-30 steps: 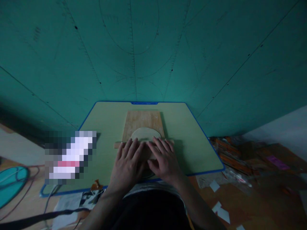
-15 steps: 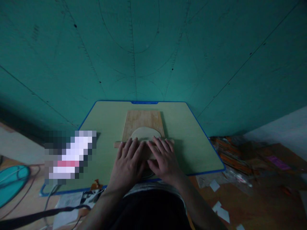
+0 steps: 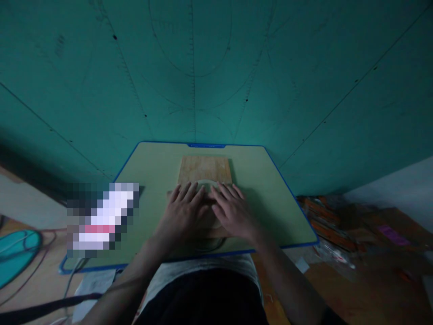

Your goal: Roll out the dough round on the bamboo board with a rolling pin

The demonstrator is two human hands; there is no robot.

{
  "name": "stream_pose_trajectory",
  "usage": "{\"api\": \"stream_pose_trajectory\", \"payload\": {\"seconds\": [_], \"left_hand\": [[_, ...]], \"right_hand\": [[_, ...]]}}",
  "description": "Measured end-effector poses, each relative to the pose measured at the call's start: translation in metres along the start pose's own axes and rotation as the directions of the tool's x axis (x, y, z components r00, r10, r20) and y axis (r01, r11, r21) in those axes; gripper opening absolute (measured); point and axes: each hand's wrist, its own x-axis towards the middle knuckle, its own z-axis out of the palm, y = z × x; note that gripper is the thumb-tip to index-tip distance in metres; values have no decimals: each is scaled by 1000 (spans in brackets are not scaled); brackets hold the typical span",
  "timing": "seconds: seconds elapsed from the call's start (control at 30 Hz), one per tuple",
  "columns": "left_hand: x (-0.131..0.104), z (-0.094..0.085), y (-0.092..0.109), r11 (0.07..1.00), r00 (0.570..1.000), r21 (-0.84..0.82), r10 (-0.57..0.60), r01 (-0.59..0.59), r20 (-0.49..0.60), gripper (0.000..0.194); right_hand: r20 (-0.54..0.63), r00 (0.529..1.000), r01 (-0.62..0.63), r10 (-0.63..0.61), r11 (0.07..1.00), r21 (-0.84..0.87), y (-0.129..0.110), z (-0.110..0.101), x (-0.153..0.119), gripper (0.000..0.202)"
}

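Observation:
My left hand (image 3: 184, 207) lies flat with fingers stretched forward over a wooden rolling pin (image 3: 170, 194). Beside it, my right hand (image 3: 233, 207) rests the same way, fingers extended and spread across the pin. Only the pin's left end shows clearly; most of it is hidden under both hands. Beneath the pin is a flat pale sheet of dough (image 3: 207, 182), whose far edge shows past my fingertips. The dough lies on a wooden cutting board (image 3: 204, 167), with the board's far part uncovered.
The board stands on a pale green tabletop (image 3: 264, 194) with a blue rim, against a green wall (image 3: 287, 90). A blurred-out device (image 3: 108, 216) with a cable sits at the left. Cardboard and plastic wrapping (image 3: 331, 230) lie low at the right.
Both hands have moved forward with the rolling pin, away from my body. Less of the dough's far edge shows, and the board's near edge is now visible. The camera view shifted slightly.

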Motion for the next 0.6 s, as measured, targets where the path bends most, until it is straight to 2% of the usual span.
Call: {"api": "stream_pose_trajectory", "payload": {"seconds": [0.17, 0.27, 0.37, 0.43, 0.53, 0.6], "left_hand": [[62, 9, -14, 978, 973, 41, -209, 206, 96, 51], [76, 11, -16, 968, 961, 27, -252, 251, 114, 53], [61, 5, -10, 983, 979, 11, -183, 183, 90, 53], [37, -2, -2, 995, 992, -5, -95, 95, 81, 48], [-1, -10, 9, 998, 997, -2, -60, 60, 42, 47], [-15, -11, 12, 1000, 1000, 22, -23, 22, 18, 51]], "right_hand": [[50, 994, -96, 99, 993, -62, 26, 9, 57, 57], [60, 991, -118, 122, 991, -64, 33, 12, 71, 58], [21, 995, -95, 96, 994, -49, 26, 12, 56, 57], [1, 999, -44, 44, 998, -38, 15, 10, 31, 59], [-32, 999, 18, -18, 999, -27, -4, 7, -10, 64], [-47, 999, 21, -22, 999, -26, -10, 5, -25, 65]]}}
